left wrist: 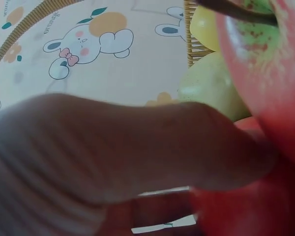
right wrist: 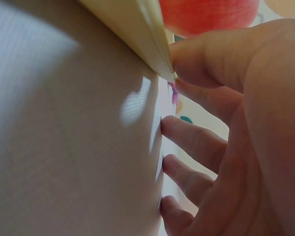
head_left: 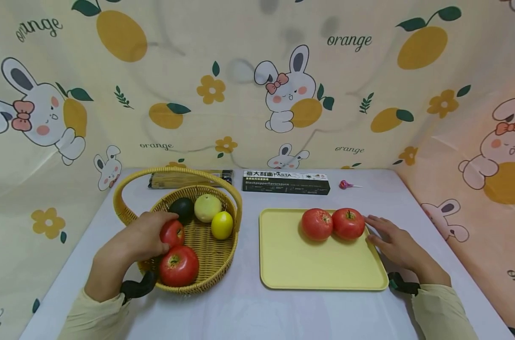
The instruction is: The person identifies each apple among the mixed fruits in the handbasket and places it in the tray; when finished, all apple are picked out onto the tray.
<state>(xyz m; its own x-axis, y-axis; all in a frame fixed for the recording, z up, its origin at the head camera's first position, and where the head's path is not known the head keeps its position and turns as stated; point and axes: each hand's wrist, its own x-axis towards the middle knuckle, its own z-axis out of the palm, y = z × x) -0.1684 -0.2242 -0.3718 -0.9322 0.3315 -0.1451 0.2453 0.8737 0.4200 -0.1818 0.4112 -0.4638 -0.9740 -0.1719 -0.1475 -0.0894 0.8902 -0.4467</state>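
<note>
My left hand (head_left: pixel 144 236) reaches over the wicker basket's left side and holds a small red apple (head_left: pixel 172 233) between thumb and fingers. Close in front of it in the basket (head_left: pixel 217 269) lies a larger red apple (head_left: pixel 179 266), whose stem shows in the left wrist view. A dark green avocado-like fruit (head_left: pixel 182 209), a pale green round fruit (head_left: pixel 208 208) and a yellow lemon (head_left: pixel 221 225) lie behind. At the right edge of the yellow tray (head_left: pixel 317 271), my right hand (head_left: pixel 395 241) rests on the table, fingers loosely extended, thumb at the tray's rim (right wrist: pixel 160 49).
Two red apples (head_left: pixel 317 224) sit side by side at the tray's back right. Behind stand a black pasta box (head_left: pixel 286 184), a pack of spaghetti (head_left: pixel 189 179) and a wrapped lollipop (head_left: pixel 346 184). The basket's tall handle (head_left: pixel 125 189) arches over its back. Patterned cloth encloses the table.
</note>
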